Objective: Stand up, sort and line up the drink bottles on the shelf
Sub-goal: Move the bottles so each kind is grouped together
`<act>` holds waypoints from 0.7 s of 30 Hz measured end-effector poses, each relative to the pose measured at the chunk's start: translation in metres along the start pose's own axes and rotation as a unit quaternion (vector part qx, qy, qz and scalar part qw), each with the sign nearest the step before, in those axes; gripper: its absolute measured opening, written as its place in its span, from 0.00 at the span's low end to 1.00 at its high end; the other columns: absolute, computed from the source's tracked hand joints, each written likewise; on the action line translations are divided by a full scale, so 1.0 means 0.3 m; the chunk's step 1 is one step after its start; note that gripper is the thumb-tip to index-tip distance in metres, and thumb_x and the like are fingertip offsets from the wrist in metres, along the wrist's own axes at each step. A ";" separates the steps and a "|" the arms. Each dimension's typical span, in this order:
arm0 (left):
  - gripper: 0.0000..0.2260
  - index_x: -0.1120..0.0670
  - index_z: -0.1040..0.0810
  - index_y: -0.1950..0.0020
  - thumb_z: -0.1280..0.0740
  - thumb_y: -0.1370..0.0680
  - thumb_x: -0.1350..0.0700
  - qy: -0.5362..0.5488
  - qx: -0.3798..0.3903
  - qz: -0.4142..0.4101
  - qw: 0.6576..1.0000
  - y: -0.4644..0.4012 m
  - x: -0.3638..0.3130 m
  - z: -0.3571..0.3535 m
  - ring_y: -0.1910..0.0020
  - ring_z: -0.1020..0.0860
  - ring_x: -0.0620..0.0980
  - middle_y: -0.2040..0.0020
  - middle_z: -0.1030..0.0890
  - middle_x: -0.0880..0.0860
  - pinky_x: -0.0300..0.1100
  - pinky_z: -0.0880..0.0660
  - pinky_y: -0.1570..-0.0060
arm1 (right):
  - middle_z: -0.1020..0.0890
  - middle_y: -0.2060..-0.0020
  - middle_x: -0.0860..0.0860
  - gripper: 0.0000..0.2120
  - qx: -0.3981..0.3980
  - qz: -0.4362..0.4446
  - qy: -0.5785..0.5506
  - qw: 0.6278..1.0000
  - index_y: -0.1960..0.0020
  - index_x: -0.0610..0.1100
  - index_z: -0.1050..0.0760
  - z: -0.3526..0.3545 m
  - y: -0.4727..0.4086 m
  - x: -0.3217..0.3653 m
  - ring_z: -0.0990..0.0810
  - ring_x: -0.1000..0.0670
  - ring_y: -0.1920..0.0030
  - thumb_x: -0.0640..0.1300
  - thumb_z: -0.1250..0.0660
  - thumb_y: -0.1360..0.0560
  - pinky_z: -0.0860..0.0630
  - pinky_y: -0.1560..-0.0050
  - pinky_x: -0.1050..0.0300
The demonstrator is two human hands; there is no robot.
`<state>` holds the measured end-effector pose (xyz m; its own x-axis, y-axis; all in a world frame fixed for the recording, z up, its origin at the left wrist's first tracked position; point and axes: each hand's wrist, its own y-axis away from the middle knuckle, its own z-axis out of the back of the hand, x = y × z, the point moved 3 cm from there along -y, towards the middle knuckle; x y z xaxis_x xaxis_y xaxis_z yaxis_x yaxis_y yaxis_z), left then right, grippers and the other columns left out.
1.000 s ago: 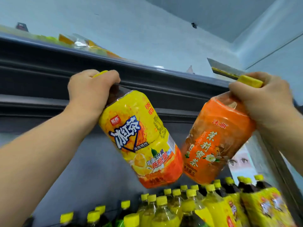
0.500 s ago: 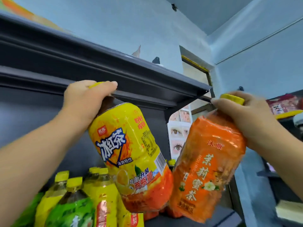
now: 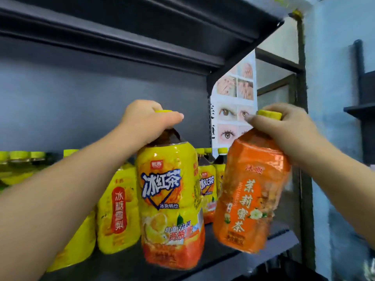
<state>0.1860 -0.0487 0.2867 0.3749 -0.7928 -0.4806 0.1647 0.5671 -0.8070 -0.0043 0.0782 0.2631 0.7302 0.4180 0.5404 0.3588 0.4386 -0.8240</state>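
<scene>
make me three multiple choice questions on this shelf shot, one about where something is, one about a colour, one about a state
1. Where is the orange-labelled bottle relative to the yellow iced tea bottle?
A. To its right
B. To its left
C. Directly behind it

2. What colour is the cap under the right hand?
A. Red
B. Yellow
C. White

3. How does the orange-labelled bottle stand?
A. Lying flat on the shelf
B. Tilted, its top leaning right
C. Upside down

Answers:
1. A: it hangs on the right side, near the open end of the shelf.
2. B: a yellow cap shows between the fingers.
3. B: its base sits further left than its cap, while the left hand holds the yellow one nearly upright.
</scene>
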 end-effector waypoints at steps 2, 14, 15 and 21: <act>0.21 0.56 0.32 0.72 0.29 0.36 0.42 -0.038 0.005 0.024 0.999 -0.004 0.045 -0.062 0.71 0.34 0.50 0.73 0.33 0.54 0.40 0.38 0.72 | 0.24 0.67 0.47 0.08 0.027 -0.004 -0.020 0.999 0.62 0.42 0.25 -0.053 -0.046 -0.085 0.25 0.51 0.66 0.47 0.29 0.30 0.28 0.66 0.60; 0.20 0.57 0.28 0.67 0.31 0.30 0.41 -0.162 -0.057 0.132 0.976 -0.007 0.224 -0.304 0.71 0.33 0.49 0.72 0.31 0.53 0.43 0.39 0.70 | 0.26 0.71 0.51 0.10 0.217 -0.029 -0.168 0.961 0.67 0.46 0.26 -0.365 -0.210 -0.414 0.28 0.53 0.69 0.49 0.28 0.33 0.31 0.64 0.58; 0.21 0.57 0.30 0.69 0.31 0.31 0.41 -0.165 -0.073 0.135 0.974 -0.001 0.227 -0.306 0.71 0.33 0.49 0.73 0.32 0.53 0.43 0.39 0.70 | 0.25 0.70 0.50 0.11 0.238 -0.031 -0.161 0.957 0.65 0.45 0.25 -0.386 -0.210 -0.419 0.26 0.52 0.67 0.51 0.28 0.33 0.30 0.63 0.57; 0.19 0.59 0.22 0.56 0.31 0.30 0.42 0.054 -0.117 0.174 0.976 0.123 0.256 -0.339 0.58 0.25 0.46 0.59 0.22 0.52 0.39 0.28 0.59 | 0.20 0.53 0.48 0.19 0.219 -0.045 -0.170 0.960 0.53 0.44 0.21 -0.398 -0.164 -0.455 0.22 0.51 0.53 0.60 0.31 0.32 0.27 0.50 0.56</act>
<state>0.1279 -0.1114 0.1852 0.2711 -0.5867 -0.7631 -0.1727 0.7502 -0.6382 -0.0523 -0.0955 0.2096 0.4500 0.5658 0.6910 0.0781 0.7458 -0.6616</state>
